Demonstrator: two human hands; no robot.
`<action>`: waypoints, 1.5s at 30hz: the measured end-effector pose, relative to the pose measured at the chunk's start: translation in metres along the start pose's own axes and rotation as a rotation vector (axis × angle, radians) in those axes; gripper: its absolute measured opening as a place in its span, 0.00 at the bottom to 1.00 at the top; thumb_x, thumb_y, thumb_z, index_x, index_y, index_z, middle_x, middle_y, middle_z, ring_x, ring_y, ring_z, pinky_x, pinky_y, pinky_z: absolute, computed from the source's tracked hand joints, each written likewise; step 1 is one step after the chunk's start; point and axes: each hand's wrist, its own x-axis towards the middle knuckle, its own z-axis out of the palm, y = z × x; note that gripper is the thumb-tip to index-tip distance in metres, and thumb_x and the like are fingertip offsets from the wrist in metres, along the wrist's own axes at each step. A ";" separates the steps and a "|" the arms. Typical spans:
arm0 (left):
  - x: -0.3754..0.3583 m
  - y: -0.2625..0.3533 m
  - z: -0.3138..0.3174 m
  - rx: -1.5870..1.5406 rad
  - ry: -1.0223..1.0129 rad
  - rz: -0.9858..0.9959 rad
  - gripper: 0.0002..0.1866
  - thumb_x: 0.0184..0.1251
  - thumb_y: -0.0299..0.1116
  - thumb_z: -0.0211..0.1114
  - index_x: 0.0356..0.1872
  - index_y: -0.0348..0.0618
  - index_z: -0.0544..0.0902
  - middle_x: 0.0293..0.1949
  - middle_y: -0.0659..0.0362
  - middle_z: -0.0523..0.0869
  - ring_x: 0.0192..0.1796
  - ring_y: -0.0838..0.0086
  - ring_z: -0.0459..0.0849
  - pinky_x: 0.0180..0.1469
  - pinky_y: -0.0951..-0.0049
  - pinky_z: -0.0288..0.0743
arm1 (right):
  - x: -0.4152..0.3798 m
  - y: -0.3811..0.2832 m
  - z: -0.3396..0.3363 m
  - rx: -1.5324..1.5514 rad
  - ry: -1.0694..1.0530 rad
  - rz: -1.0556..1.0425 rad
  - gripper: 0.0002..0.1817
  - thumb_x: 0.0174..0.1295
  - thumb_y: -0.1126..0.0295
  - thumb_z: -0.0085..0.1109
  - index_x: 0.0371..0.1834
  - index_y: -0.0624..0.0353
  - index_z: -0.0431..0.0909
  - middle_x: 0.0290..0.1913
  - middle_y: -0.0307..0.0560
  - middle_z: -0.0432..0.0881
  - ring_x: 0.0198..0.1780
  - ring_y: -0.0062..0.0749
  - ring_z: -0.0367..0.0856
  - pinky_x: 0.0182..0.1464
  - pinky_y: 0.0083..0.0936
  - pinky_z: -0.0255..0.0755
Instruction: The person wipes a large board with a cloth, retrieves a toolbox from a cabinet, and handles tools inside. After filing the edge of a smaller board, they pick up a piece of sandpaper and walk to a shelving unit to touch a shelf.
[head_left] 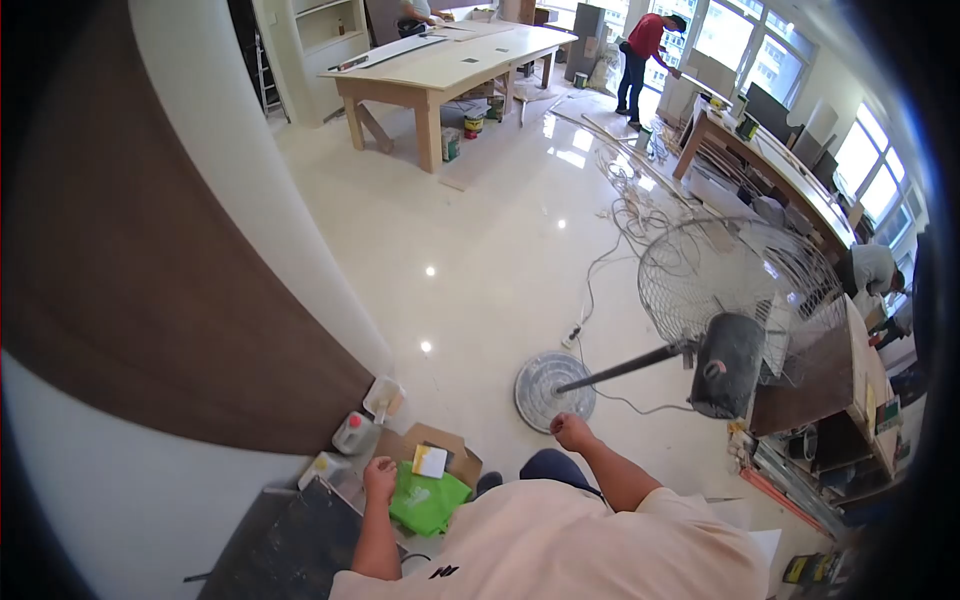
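My left hand [380, 480] hangs at the lower left with its fingers curled in, and nothing shows in it. Just right of it lies a bright green bag [428, 500], with a white and yellow packet [430, 461] on top and an open cardboard box [460, 456] behind. My right hand [572, 432] is in front of my body, fingers bent into a loose fist with no object visible. In view it is nearest the round base [545, 385] of a standing fan [728, 365]; contact between them cannot be made out.
A jug with a red cap [352, 432] and a white tub [383, 397] stand by the curved wall. Cables [630, 215] trail across the glossy floor. A large worktable [430, 95] stands ahead, a long bench [770, 155] at right. A person in red [645, 45] stands near the windows; others work nearby.
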 end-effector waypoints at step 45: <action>0.945 0.580 0.335 -0.107 0.038 0.076 0.10 0.63 0.22 0.59 0.44 0.32 0.77 0.34 0.54 0.82 0.30 0.72 0.82 0.28 0.76 0.78 | 0.759 -0.071 -0.432 0.257 0.279 0.783 0.13 0.62 0.68 0.58 0.24 0.66 0.77 0.21 0.51 0.80 0.19 0.35 0.79 0.19 0.31 0.72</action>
